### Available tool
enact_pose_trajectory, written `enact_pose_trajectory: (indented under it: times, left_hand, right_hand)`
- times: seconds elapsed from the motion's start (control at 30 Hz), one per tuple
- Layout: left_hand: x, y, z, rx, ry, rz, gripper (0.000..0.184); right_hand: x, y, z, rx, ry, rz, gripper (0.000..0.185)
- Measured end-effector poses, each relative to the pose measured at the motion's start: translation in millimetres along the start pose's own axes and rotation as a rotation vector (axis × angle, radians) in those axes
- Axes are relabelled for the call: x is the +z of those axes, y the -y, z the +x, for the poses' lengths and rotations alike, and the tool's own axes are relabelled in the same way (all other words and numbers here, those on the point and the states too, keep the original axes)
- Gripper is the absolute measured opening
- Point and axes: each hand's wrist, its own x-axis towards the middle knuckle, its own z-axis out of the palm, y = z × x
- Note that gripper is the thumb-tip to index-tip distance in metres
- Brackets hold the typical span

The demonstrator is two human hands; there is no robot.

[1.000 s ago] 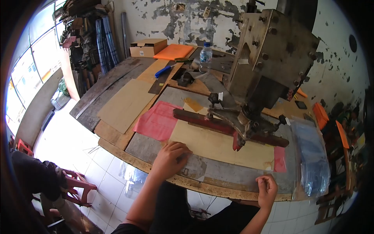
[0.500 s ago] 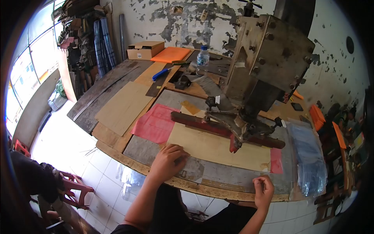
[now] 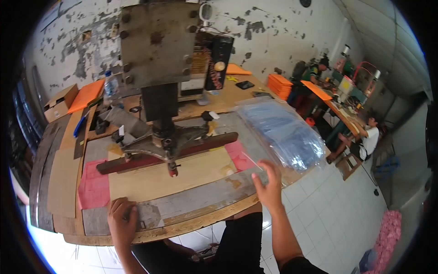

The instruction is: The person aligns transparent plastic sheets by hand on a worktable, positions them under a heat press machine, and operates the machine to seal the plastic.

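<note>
My left hand (image 3: 122,221) rests on the grey plate (image 3: 182,203) near its front edge, fingers curled together with nothing visible in them. It is beside the lower left corner of a tan cardboard sheet (image 3: 182,180). My right hand (image 3: 269,187) is raised at the plate's right front, thumb and fingers apart. A thin white line lies by its fingertips; I cannot tell whether it touches them. Pink sheet material (image 3: 94,185) shows at both ends of the cardboard. Above the cardboard stands the press head (image 3: 164,141), with a long dark red bar (image 3: 205,146) across it.
Clear plastic sheets (image 3: 283,132) are stacked to the right. A water bottle (image 3: 111,86), a cardboard box (image 3: 60,102) and a blue-handled cutter (image 3: 80,125) are at the left. Orange stacks (image 3: 279,86) and two people sit farther right.
The view has swung right. My right hand has risen from the front edge towards the plastic sheets, and its curled fingers have spread. My left hand stays by the cardboard's left corner.
</note>
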Motion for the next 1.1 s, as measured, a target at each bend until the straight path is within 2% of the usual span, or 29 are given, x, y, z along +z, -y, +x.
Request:
enact_pose_trajectory:
  times: [0.1, 0.2, 0.27, 0.3, 0.33, 0.4, 0.43, 0.5, 0.63, 0.73, 0.8, 0.83, 0.9, 0.93, 0.97, 1.03, 1.07, 1.1]
  left_hand:
    - [-1.5, 0.0, -1.8, -0.01, 0.015, 0.026, 0.012]
    - [-1.8, 0.1, -2.8, -0.031, 0.011, 0.027, 0.012]
    - [-1.1, 1.1, -3.0, -0.041, 0.006, 0.023, 0.012]
    - [-1.2, 2.2, -3.5, -0.03, 0.003, 0.026, 0.012]
    - [-0.5, 3.6, -4.0, -0.02, 0.0, 0.028, 0.012]
    - [1.6, 6.4, -4.6, -0.029, -0.015, 0.009, 0.012]
    - [3.0, 6.6, -4.8, -0.033, -0.029, -0.007, 0.012]
    - [1.7, 3.4, -5.4, -0.043, -0.022, 0.005, 0.012]
    - [1.4, 5.5, -4.8, -0.037, -0.022, 0.017, 0.013]
    - [-0.9, 5.5, -5.4, -0.023, -0.025, 0.006, 0.013]
    - [-3.5, 4.7, -5.1, -0.031, -0.011, -0.002, 0.013]
    - [-4.0, 4.3, -4.6, -0.037, 0.002, -0.012, 0.014]
    - [-3.8, 4.2, -5.1, -0.023, -0.004, -0.007, 0.014]
    - [-3.7, 4.2, -5.6, -0.016, -0.008, 0.0, 0.013]
    - [-3.8, 4.4, -5.7, -0.017, -0.013, 0.0, 0.013]
    - [-4.8, 5.4, -6.2, 0.004, 0.0, -0.009, 0.013]
    - [-4.8, 6.2, -6.6, 0.005, 0.001, -0.009, 0.013]
    - [-4.1, 6.9, -6.7, 0.012, 0.002, -0.003, 0.013]
  right_hand:
    - [-31.3, -60.7, 25.6, 0.037, -0.122, -0.317, 0.05]
    - [-58.8, -130.0, 39.2, 0.092, -0.164, -0.508, 0.06]
    - [-67.2, -173.7, 38.2, 0.341, -0.049, -0.444, 0.067]
    - [-70.9, -179.5, 37.7, 0.385, 0.08, -0.34, 0.066]
    - [-71.4, -185.0, 34.9, 0.38, 0.082, -0.344, 0.066]
    - [-75.0, -187.1, 29.2, 0.299, 0.011, -0.395, 0.055]
    - [-80.2, -181.4, 32.7, 0.3, 0.012, -0.398, 0.055]
    - [-90.0, -173.0, 37.9, 0.328, 0.003, -0.39, 0.042]
    - [-92.7, -185.7, 46.5, 0.385, -0.059, -0.545, 0.034]
    - [-104.1, -199.9, 52.8, 0.302, -0.057, -0.562, 0.028]
    - [-120.9, -228.9, 63.1, 0.325, 0.047, -0.419, 0.019]
    - [-129.8, -267.7, 65.7, 0.373, 0.036, -0.008, 0.013]
    - [-162.8, -270.3, 85.5, 0.154, -0.24, -0.173, 0.012]
    - [-179.0, -289.9, 99.0, 0.201, -0.388, 0.052, 0.016]
    - [-194.8, -248.6, 110.0, 0.234, -0.49, 0.173, 0.022]
    - [-219.9, -225.3, 136.1, 0.395, -0.732, 0.351, 0.03]
    - [-227.5, -202.8, 144.6, 0.375, -0.747, 0.392, 0.031]
    - [-235.8, -173.9, 151.1, 0.379, -0.669, 0.326, 0.03]
